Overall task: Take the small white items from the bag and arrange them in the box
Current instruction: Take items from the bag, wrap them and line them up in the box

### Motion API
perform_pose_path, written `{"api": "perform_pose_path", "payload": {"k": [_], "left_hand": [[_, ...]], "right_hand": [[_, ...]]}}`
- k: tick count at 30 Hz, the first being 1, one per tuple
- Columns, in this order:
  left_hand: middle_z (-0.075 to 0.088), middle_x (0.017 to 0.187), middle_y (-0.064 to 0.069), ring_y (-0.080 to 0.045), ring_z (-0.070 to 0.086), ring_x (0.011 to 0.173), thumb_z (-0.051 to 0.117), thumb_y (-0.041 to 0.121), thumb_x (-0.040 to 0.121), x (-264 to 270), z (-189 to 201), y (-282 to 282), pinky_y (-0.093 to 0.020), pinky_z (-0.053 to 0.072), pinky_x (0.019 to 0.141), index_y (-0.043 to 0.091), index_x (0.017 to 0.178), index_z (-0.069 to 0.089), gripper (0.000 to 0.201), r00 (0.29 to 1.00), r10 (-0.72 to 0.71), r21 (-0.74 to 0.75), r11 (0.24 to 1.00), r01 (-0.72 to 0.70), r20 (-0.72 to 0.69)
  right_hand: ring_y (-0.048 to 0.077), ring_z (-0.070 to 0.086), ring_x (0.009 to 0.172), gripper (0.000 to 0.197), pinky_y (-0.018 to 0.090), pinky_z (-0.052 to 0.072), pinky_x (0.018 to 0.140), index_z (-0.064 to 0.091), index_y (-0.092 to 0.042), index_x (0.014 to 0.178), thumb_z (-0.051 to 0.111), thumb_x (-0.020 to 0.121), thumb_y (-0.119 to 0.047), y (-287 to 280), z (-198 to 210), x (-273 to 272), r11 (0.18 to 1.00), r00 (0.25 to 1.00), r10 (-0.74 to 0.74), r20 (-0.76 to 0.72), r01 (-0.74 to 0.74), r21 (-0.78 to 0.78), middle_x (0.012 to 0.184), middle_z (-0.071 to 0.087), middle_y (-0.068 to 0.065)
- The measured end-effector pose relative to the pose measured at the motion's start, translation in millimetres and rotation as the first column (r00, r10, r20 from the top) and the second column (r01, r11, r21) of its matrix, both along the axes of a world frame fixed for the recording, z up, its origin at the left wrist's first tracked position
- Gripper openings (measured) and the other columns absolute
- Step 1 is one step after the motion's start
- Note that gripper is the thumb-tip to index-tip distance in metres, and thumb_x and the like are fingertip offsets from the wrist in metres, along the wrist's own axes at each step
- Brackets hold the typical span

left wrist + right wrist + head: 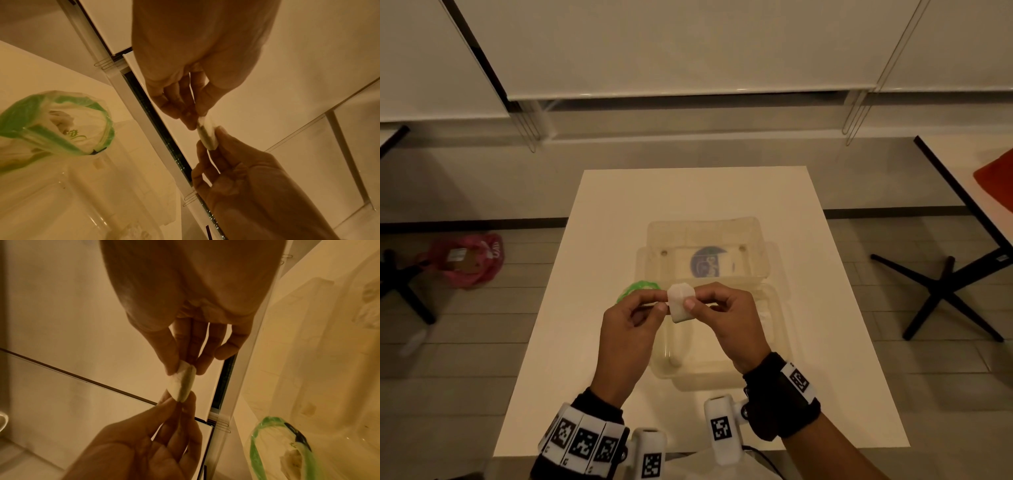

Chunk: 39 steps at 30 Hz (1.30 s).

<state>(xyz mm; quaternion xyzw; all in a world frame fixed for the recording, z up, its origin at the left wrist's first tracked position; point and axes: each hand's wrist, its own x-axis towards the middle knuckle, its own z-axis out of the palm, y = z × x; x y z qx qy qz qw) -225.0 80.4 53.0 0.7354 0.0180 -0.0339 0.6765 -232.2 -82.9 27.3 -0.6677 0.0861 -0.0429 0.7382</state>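
Both hands hold one small white pouch (680, 302) in the air above the left edge of the clear plastic box (774, 329). My left hand (660, 305) pinches its left edge between thumb and fingers. My right hand (692, 301) pinches its right side. The left wrist view shows the pouch (207, 133) edge-on between the two hands, and so does the right wrist view (183, 382). The green-rimmed clear bag (637, 288) lies on the table behind my left hand, its mouth open with more white items inside (61, 120). The box's lid (705, 240) stands open at the back.
The white table (619, 212) carries only the box and the bag. Another table with an orange thing (996, 181) stands at the right. A pink bag (465, 260) lies on the floor at the left beside a black table base.
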Motion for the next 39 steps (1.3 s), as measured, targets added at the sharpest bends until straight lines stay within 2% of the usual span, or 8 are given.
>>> {"api": "perform_pose_path", "payload": {"k": [8,19,23,26,29,32,35,39], "left_hand": [[0.074,0.090,-0.010,-0.029,0.071,0.085,0.080,0.000,0.079,4.0,4.4,0.9,-0.035,0.059,0.080,0.010,0.101,0.065,0.027,1.000,-0.024,-0.007,1.000,0.024,0.001],[0.073,0.081,0.001,-0.013,0.068,0.076,0.076,-0.001,0.083,5.6,-0.3,-0.6,-0.029,0.055,0.076,0.015,0.099,0.066,0.025,0.999,-0.014,0.103,0.995,0.009,0.051],[0.074,0.086,0.000,-0.015,0.069,0.080,0.076,0.003,0.085,5.3,0.5,-1.4,-0.032,0.056,0.078,0.016,0.104,0.066,0.024,0.997,-0.038,0.107,0.994,0.031,0.069],[0.075,0.088,0.000,-0.015,0.070,0.084,0.076,0.008,0.085,5.1,1.9,-2.1,-0.030,0.056,0.079,0.017,0.107,0.066,0.026,0.995,-0.073,0.101,0.993,0.066,0.065],[0.074,0.089,0.001,-0.015,0.070,0.085,0.076,0.007,0.085,5.4,2.0,-2.4,-0.028,0.055,0.079,0.018,0.107,0.065,0.027,0.995,-0.077,0.105,0.992,0.070,0.058],[0.074,0.087,-0.001,-0.018,0.071,0.085,0.068,0.001,0.090,6.6,-1.6,-2.6,-0.036,0.056,0.083,0.019,0.109,0.063,0.026,0.998,-0.052,0.130,0.990,0.046,0.046],[0.073,0.094,0.000,-0.018,0.070,0.092,0.061,-0.001,0.094,7.3,-0.2,-3.2,-0.044,0.056,0.087,0.021,0.110,0.063,0.026,0.999,-0.011,0.118,0.993,0.006,0.034],[0.072,0.104,0.007,-0.011,0.068,0.099,0.067,0.019,0.095,7.1,7.0,-4.8,-0.042,0.056,0.087,0.024,0.104,0.069,0.011,0.998,-0.057,0.137,0.989,0.053,0.028]], "right_hand": [[0.022,0.069,0.086,0.004,0.030,0.050,0.073,0.076,-0.003,0.086,0.076,0.084,-0.005,-0.7,1.9,-3.0,0.998,0.997,0.057,0.049,-0.057,0.014,0.089,0.074,0.011],[0.030,0.069,0.088,0.005,0.044,0.052,0.075,0.077,-0.004,0.085,0.077,0.082,-0.007,0.9,-1.3,-0.6,1.000,0.999,0.016,0.051,-0.016,0.009,0.088,0.075,0.008],[0.031,0.068,0.091,0.007,0.035,0.050,0.072,0.075,-0.001,0.085,0.077,0.082,-0.007,0.5,-0.8,-0.4,0.998,0.997,0.054,0.057,-0.055,0.023,0.092,0.074,0.010],[0.021,0.069,0.096,0.009,0.024,0.050,0.072,0.076,-0.002,0.088,0.078,0.082,-0.008,-2.4,3.0,-0.1,0.998,0.996,0.068,0.057,-0.069,0.003,0.100,0.075,0.006],[0.026,0.071,0.095,0.009,0.039,0.055,0.079,0.077,-0.002,0.090,0.077,0.083,-0.008,-3.1,3.7,0.9,0.998,0.997,0.066,0.044,-0.067,0.020,0.097,0.076,0.008],[0.036,0.070,0.089,0.008,0.056,0.054,0.087,0.077,-0.005,0.089,0.076,0.083,-0.010,-3.0,0.3,1.7,1.000,1.000,0.013,0.027,-0.013,0.028,0.089,0.076,0.012],[0.036,0.070,0.088,0.007,0.057,0.053,0.086,0.077,-0.005,0.087,0.077,0.083,-0.010,-4.2,0.4,2.0,1.000,1.000,-0.012,0.008,0.012,0.009,0.087,0.075,0.012],[0.034,0.071,0.084,0.006,0.055,0.054,0.081,0.076,-0.004,0.085,0.078,0.082,-0.008,-3.6,4.4,-0.7,0.999,0.999,0.044,0.027,-0.044,-0.013,0.086,0.074,0.012]]}}
